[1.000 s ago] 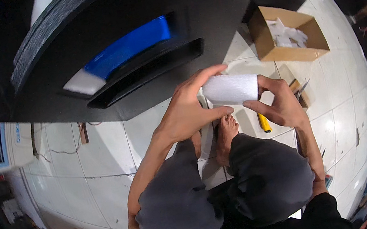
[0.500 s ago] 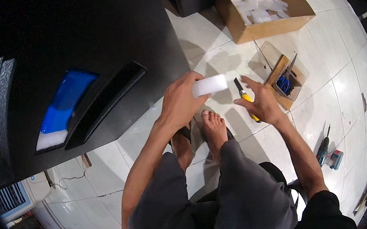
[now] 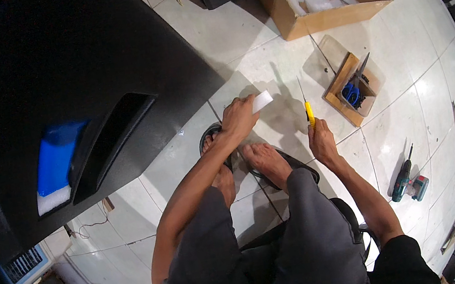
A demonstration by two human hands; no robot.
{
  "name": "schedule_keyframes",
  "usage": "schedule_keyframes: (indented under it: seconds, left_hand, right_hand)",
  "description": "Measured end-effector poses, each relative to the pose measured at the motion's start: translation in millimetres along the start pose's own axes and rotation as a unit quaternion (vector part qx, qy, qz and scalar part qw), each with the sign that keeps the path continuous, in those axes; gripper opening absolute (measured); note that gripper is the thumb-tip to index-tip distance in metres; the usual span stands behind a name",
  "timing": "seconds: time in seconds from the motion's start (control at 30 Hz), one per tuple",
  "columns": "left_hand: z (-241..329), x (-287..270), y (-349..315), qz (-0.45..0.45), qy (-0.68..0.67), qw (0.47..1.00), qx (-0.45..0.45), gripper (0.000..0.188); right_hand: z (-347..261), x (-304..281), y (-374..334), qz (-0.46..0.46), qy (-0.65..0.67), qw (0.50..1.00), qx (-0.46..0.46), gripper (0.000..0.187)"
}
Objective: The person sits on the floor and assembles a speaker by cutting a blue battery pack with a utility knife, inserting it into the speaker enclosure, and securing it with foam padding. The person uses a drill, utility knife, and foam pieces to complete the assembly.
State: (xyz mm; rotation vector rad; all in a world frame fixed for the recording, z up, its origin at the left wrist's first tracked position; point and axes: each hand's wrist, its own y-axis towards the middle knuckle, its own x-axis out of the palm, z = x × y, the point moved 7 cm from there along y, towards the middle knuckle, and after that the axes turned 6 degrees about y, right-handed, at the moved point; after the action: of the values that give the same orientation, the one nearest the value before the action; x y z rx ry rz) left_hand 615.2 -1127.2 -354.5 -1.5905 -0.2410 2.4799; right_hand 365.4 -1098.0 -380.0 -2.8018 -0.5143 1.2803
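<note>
Head view: I observe the left hand [image 3: 240,119] gripping a white foam piece [image 3: 262,101], the right hand [image 3: 322,141] gripping a yellow cutter [image 3: 309,113], presumably separated for blade [image 3: 301,90] clearance.

You have two bare hands, left hand [image 3: 239,119] and right hand [image 3: 322,141], one white foam block [image 3: 262,101], one yellow-handled knife [image 3: 309,112], one pair of blue-handled scissors [image 3: 351,93], one green-and-black cordless drill [image 3: 402,182], and one open brown cardboard box [image 3: 338,18] of white foam scraps [image 3: 317,1] too jumbled to count.
</note>
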Motion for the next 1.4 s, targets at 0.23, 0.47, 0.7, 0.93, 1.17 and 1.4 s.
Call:
schedule_keyframes:
  seconds: [0.23,0.47,0.7,0.93,1.17,1.4]
  left_hand:
    - [1,15,11,-0.009,0.046,0.998,-0.048,0.049]
    - [1,24,17,-0.006,0.059,0.998,-0.033,0.049]
    - [2,22,18,-0.028,0.061,0.997,-0.047,0.043]
    - [2,23,18,-0.033,0.058,0.996,-0.062,0.042]
    - [-1,25,18,-0.017,0.068,0.996,-0.056,0.044]
    - [1,24,18,-0.017,0.075,0.996,-0.049,0.045]
  right_hand:
    - [-62,2,-14,-0.059,0.147,0.986,0.049,0.027]
    - [-63,20,-13,0.016,-0.002,0.999,-0.028,0.029]
    - [-61,28,-11,0.008,-0.043,0.998,-0.051,0.030]
    - [-59,31,-7,-0.028,-0.049,0.998,-0.020,0.029]
    - [-59,29,-4,-0.041,-0.064,0.996,-0.050,0.026]
    - [-61,29,-5,-0.032,-0.100,0.990,-0.093,0.027]
